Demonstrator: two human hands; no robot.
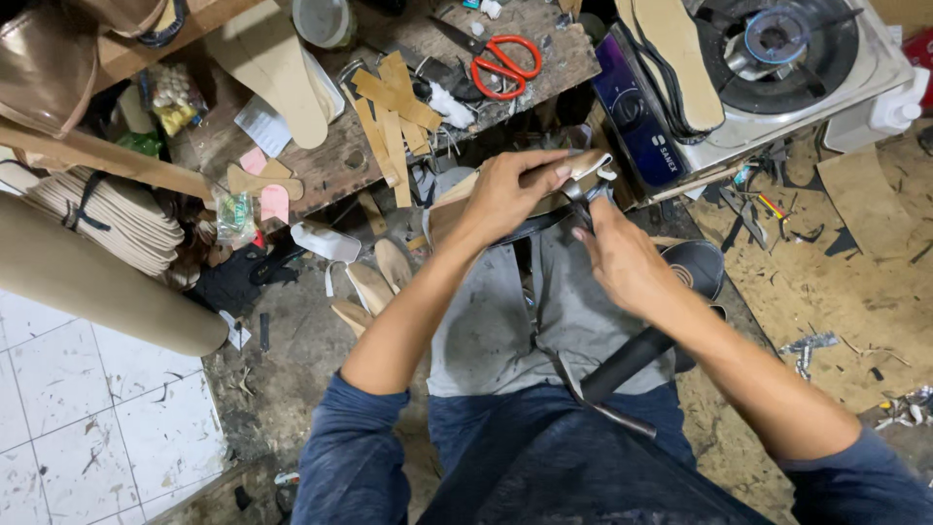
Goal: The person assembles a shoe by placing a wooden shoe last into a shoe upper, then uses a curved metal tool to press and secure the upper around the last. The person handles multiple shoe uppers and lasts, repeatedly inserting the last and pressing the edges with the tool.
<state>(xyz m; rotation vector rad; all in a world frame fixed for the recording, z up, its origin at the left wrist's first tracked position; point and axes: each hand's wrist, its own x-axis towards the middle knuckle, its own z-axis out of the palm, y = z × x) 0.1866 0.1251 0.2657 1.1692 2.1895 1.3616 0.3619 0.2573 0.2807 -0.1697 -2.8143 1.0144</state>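
Note:
My left hand point(505, 190) grips a tan shoe on its last point(457, 199), held upside down over my lap with the toe end pointing right. My right hand point(622, 258) holds metal pincers point(588, 190) whose jaws bite the beige upper at the toe point(593, 163). A grey cloth point(496, 321) lies across my knees under the shoe. A dark tool with a black handle point(632, 360) rests on my right thigh.
A wooden bench point(330, 165) ahead carries red-handled scissors point(505, 60), tan leather strips point(394, 107) and cut insoles point(282, 78). A gas burner point(777, 49) with soles leaning on it stands at the upper right. Stacked insoles point(107, 219) and a cardboard roll point(87, 282) lie left.

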